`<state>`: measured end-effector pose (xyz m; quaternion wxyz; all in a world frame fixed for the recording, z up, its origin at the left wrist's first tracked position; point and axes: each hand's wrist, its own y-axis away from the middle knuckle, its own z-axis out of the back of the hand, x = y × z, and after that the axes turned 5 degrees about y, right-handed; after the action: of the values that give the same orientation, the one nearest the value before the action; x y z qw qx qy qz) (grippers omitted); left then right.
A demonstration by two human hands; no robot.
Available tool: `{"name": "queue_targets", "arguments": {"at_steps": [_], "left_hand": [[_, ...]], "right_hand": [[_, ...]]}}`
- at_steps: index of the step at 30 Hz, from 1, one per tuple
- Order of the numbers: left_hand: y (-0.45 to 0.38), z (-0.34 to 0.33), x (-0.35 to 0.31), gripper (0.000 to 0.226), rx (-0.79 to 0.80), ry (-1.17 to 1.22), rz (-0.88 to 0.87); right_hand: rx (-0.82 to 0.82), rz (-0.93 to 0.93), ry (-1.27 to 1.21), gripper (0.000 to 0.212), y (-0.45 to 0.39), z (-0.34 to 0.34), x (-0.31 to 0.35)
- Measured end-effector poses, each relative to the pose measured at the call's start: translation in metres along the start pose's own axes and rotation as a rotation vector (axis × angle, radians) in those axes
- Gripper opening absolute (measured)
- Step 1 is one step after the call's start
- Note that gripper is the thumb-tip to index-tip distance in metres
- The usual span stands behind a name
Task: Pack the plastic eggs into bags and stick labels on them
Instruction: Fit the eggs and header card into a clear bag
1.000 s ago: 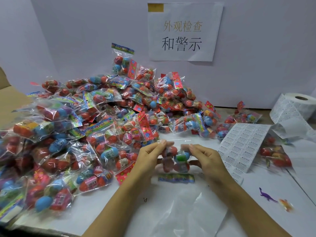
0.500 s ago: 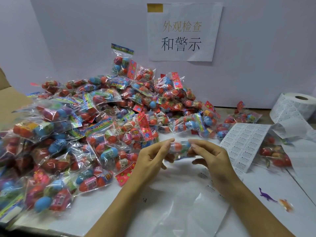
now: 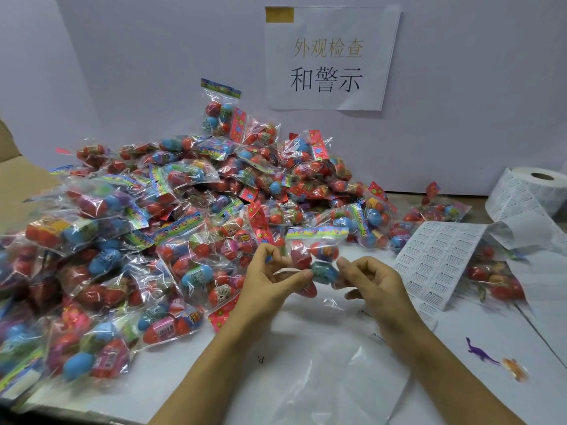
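Head view of a packing station. A small clear plastic bag of red and teal plastic eggs (image 3: 317,262), topped by a multicoloured printed header strip, is held above the white tabletop (image 3: 306,326) between both hands. The left hand (image 3: 270,282) pinches the bag's left side, with a thin white label strip (image 3: 287,270) caught between thumb and forefinger; the fingers are curled. The right hand (image 3: 372,282) has curled fingers whose tips touch the bag's right side at the teal egg.

Behind and to the left, a large heap of filled clear egg bags (image 3: 171,228) covers the tabletop up to the pale wall. A white paper sign with black and gold Chinese characters (image 3: 329,56) hangs on that wall. To the right, a white roll of printed warning labels (image 3: 530,191) stands near the wall, and its unrolled sheet of labels (image 3: 435,259) lies just beside the right hand, partly over further egg bags (image 3: 497,277). An empty clear plastic bag (image 3: 343,384) lies flat between the forearms. A small purple toy dinosaur (image 3: 480,352) and a blurred orange toy (image 3: 515,368) lie near the right forearm. A brown cardboard flap (image 3: 18,176) shows at the far left.
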<state>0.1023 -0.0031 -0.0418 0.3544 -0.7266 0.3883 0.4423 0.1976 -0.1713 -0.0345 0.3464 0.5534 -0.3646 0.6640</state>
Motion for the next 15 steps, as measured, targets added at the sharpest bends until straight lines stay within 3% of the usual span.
{"name": "queue_targets", "arguments": {"at_steps": [4, 6, 9, 12, 15], "left_hand": [[0.0000, -0.0006, 0.0027, 0.066, 0.073, -0.053, 0.103], [0.0001, -0.0018, 0.0033, 0.054, 0.121, -0.075, 0.111], [0.0010, -0.0024, 0.0007, 0.031, 0.097, -0.131, 0.109], [0.0019, 0.0014, 0.0003, 0.023, 0.144, -0.178, 0.085], [0.0020, 0.0032, 0.0021, 0.019, 0.165, -0.222, 0.062]], "right_hand": [[0.034, -0.023, 0.025, 0.043, 0.0023, -0.0018, 0.0030], [0.064, -0.024, 0.027, 0.030, 0.0034, -0.0016, 0.0042], [0.114, -0.017, 0.018, 0.028, 0.0035, -0.0015, 0.0043], [0.159, 0.009, -0.008, 0.027, 0.0054, -0.0024, 0.0030], [0.167, 0.043, 0.030, 0.012, 0.0054, -0.0035, 0.0009]]}}
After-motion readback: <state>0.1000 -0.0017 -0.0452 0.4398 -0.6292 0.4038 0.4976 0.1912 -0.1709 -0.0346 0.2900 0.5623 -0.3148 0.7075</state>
